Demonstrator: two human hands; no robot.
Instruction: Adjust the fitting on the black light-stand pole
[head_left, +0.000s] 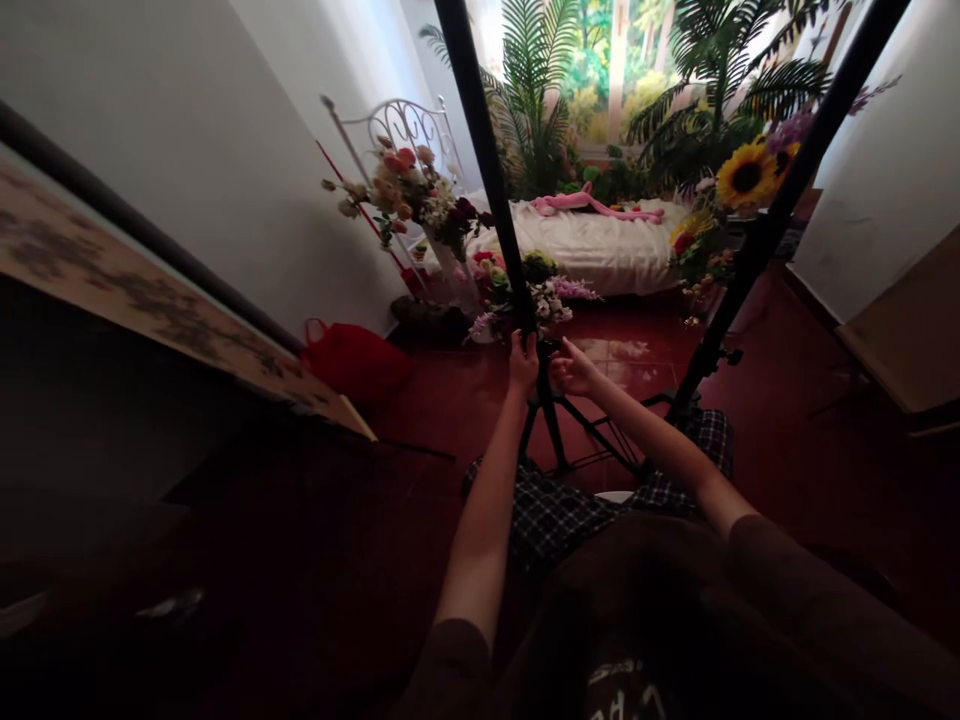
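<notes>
Two black stands with tall poles rise in front of me. On the nearer stand, my left hand [523, 362] is wrapped around the black pole [491, 170] low down, near its collar. Just right of that pole, my right hand [574, 370] has its fingers curled in at the collar's side. Whatever small part those fingers pinch is too dark to make out. Below both hands the stand's legs [553, 435] spread on the floor. The second black pole [795, 190] leans up to the right, with a clamp knob [731, 356] on its lower part.
Flower bunches [431, 195] stand at left, with sunflowers [746, 175] at right. Behind is a white-covered bed [600, 245] bearing a pink plush toy [570, 203]. A red bag [352, 360] lies by a floral panel [172, 290]. Palm plants [532, 90] flank the window.
</notes>
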